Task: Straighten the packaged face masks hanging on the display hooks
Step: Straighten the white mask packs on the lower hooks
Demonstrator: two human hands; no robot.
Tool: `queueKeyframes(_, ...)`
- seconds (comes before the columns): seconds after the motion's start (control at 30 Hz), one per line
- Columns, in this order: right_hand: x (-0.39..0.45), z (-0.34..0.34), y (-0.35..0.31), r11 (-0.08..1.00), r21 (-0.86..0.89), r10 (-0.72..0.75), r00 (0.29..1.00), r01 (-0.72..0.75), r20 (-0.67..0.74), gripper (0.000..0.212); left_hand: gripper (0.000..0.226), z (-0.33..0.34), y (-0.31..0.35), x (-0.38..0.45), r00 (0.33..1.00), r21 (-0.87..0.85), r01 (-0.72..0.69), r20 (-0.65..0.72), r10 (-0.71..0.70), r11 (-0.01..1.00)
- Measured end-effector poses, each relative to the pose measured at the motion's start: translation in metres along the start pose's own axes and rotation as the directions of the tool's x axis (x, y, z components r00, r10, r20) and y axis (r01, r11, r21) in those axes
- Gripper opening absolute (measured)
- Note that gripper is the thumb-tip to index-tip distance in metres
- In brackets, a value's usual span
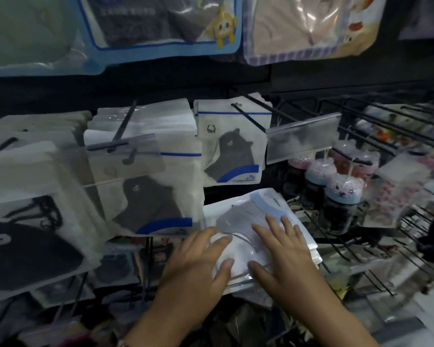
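Note:
A stack of white packaged face masks (pixel 246 211) lies tilted in the lower middle, its top pack showing a pale mask and a light blue arc. My left hand (pixel 201 261) rests flat on the pack's left side with straight fingers. Flat beside it, my right hand (pixel 283 251) presses the same pack's right side with spread fingers. Above hang packs with dark masks: one bundle (pixel 150 196) on a black hook (pixel 124 126) and another bundle (pixel 233 151) on a hook (pixel 248 116) to its right. A bigger pack with a black mask (pixel 30 226) hangs at the far left.
A clear price-tag holder (pixel 303 136) sticks out at the end of the right hook. Small jars with pastel lids (pixel 336 194) stand on black wire shelving (pixel 386 116) to the right. Large colourful packs (pixel 161 21) hang along the top.

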State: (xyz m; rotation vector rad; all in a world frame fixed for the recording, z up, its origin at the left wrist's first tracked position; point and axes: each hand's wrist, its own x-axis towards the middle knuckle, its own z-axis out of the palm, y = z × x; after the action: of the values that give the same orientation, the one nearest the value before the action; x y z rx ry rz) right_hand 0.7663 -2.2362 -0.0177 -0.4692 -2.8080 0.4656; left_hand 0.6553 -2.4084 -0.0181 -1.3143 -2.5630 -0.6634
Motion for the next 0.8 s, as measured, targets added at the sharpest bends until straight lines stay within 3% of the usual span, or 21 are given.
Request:
queueKeyframes(0.1, 0.011, 0.006, -0.019, 0.992, 0.004, -0.126, 0.986, 0.127, -0.104, 0.064, 0.042, -0.016, -0.011, -0.008, 0.989, 0.025, 0.061, -0.138, -0.057, 0.998)
queueKeyframes(0.2, 0.023, 0.006, -0.043, 0.974, 0.101, -0.187, 0.974, 0.201, -0.131, 0.069, 0.043, -0.030, -0.032, -0.014, 0.957, 0.058, 0.160, -0.253, -0.141, 0.985)
queueKeyframes(0.33, 0.045, 0.011, -0.072, 0.909, 0.342, -0.158, 0.957, 0.237, -0.243, 0.070, 0.050, -0.055, -0.051, -0.015, 0.848, -0.140, 0.315, -0.403, -0.345, 0.939)
queueKeyframes(0.53, 0.073, 0.013, -0.103, 0.750, 0.650, 0.062, 0.966, 0.121, -0.252, 0.039, 0.075, -0.070, -0.073, -0.005, 0.791, -0.506, 0.312, -0.330, -0.515, 0.804)
queueKeyframes(0.7, 0.075, 0.009, -0.107, 0.655, 0.751, 0.154, 0.959, 0.083, -0.240, 0.007, 0.066, -0.077, -0.071, 0.007, 0.720, -0.691, 0.343, -0.242, -0.650, 0.637)
queueKeyframes(0.8, 0.073, 0.004, -0.102, 0.578, 0.810, 0.149, 0.964, 0.096, -0.221, 0.009, 0.053, -0.083, -0.072, 0.009, 0.696, -0.738, 0.349, -0.209, -0.687, 0.578)
